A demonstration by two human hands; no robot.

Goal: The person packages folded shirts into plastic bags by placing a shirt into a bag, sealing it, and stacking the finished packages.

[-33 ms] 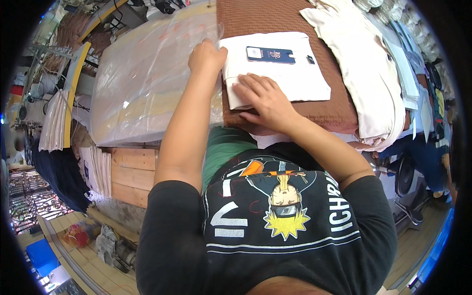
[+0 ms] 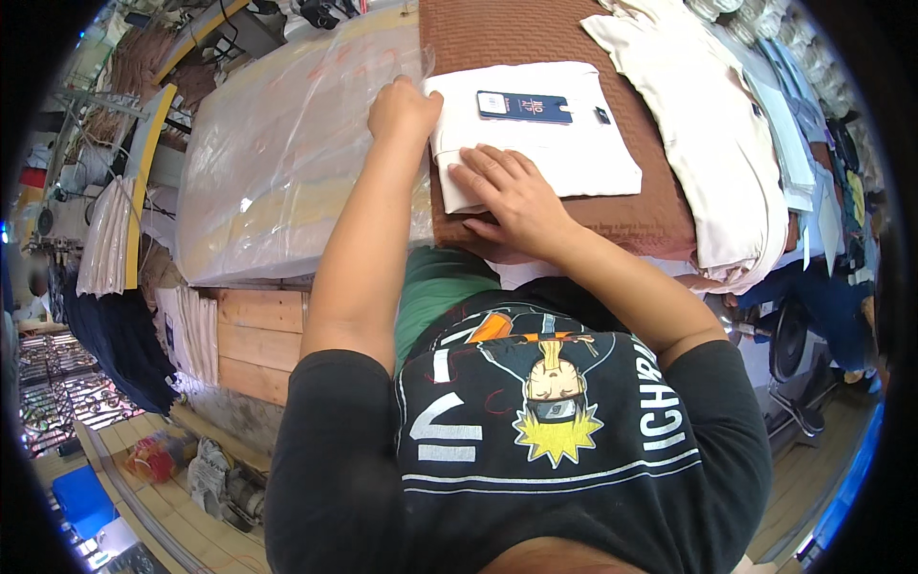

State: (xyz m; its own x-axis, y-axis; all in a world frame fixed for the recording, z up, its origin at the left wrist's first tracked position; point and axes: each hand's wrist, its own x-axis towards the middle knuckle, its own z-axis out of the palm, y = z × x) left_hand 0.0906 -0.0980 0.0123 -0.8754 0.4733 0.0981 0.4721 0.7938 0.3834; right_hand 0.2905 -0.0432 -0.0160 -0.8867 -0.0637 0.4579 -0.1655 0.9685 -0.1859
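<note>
A folded white garment (image 2: pixel 564 158) lies flat on a brown textured cloth, with a dark blue hang tag (image 2: pixel 524 107) on top. A small black label (image 2: pixel 601 116) sits near its right side. My right hand (image 2: pixel 516 196) rests palm down over the garment's near-left corner, fingers spread. At the garment's left edge, my left hand (image 2: pixel 404 110) is closed, its fingers curled down and mostly hidden. It is beside the seam between the garment and a wide clear plastic covering (image 2: pixel 287 143); whatever it pinches is out of sight.
The brown cloth (image 2: pixel 516 38) covers the table on the right. Another unfolded white garment (image 2: pixel 708 143) drapes over its right side. Stacked pale garments (image 2: pixel 784 124) stand farther right. A yellow-edged board (image 2: pixel 148 182) and bagged white pieces (image 2: pixel 105 234) are at the left.
</note>
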